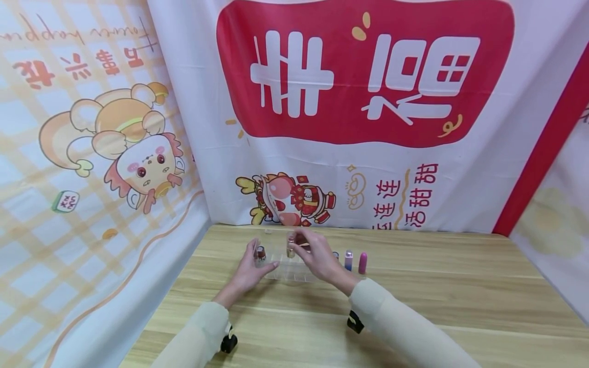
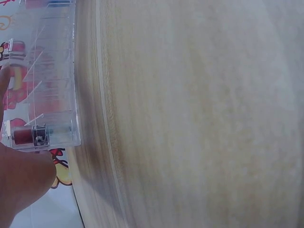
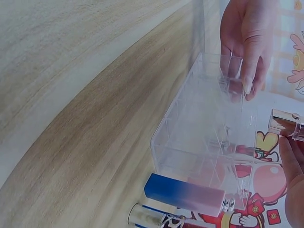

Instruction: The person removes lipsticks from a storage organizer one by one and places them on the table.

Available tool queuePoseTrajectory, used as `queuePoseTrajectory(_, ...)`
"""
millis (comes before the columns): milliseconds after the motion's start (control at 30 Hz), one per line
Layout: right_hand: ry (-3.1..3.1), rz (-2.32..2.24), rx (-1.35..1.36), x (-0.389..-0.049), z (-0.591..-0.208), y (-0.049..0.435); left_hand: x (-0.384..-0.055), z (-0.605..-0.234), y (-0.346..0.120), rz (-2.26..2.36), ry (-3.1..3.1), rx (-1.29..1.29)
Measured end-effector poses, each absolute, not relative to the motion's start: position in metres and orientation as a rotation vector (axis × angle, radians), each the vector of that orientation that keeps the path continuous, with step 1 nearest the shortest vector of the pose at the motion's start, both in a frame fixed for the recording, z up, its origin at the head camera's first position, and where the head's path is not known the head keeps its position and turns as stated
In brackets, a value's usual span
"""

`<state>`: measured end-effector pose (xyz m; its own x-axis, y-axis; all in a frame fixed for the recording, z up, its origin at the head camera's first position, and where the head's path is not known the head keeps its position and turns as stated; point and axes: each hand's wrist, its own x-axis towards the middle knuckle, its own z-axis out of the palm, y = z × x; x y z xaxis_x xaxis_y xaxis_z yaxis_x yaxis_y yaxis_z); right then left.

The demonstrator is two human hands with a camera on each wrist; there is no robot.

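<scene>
A clear compartment organizer (image 1: 294, 273) stands on the wooden table. My left hand (image 1: 250, 271) grips its left end, thumb along the near side. In the left end compartment stands a dark lipstick tube (image 1: 261, 253), reddish with a silvery band in the left wrist view (image 2: 23, 137). My right hand (image 1: 317, 255) pinches a gold lipstick tube (image 1: 291, 246) upright above the organizer's middle. The right wrist view shows this tube's shiny gold end (image 3: 283, 122) beyond the fingertips; the rest is cut off by the frame edge.
Right of the organizer stand a blue-and-pink lipstick (image 1: 348, 260), a bright pink tube (image 1: 363, 263), and another lipstick (image 1: 336, 254) partly hidden behind my right hand. A printed cloth (image 1: 437, 189) hangs at the table's back edge, another (image 1: 92, 204) along the left.
</scene>
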<state>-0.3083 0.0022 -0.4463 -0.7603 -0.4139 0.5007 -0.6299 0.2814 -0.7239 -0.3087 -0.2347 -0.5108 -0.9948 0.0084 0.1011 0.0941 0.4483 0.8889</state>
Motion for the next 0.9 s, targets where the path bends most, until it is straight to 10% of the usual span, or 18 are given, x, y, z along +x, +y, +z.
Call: queuePoseTrajectory(900,-2.344,1.415,1.022,-0.292,-0.440,0.024,-0.307,-0.509,-0.234,-1.611,-2.611,-0.094)
